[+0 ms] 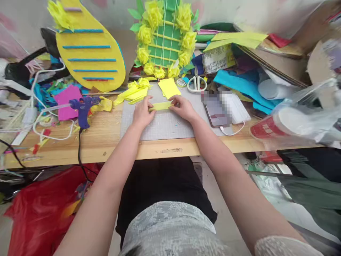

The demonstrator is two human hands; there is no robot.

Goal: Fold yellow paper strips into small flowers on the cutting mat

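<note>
A narrow strip of yellow paper (161, 106) is stretched between my two hands, just above the grey cutting mat (170, 128). My left hand (144, 111) pinches its left end between thumb and fingers. At the other end, my right hand (183, 107) is closed on the strip in the same way. A stack of yellow paper sheets (169, 88) lies right behind the strip. Crumpled yellow paper pieces (135, 90) are heaped behind my left hand. White-handled scissors (197, 84) rest at the mat's back edge, beyond my right hand.
A blue glue gun (84, 108) stands at left with its cord over the table edge. A phone (217, 110) and white power bank (236, 106) lie at right, near a red cup (269, 124). Two decorated yellow (92, 58) and green (163, 46) cutouts lean behind.
</note>
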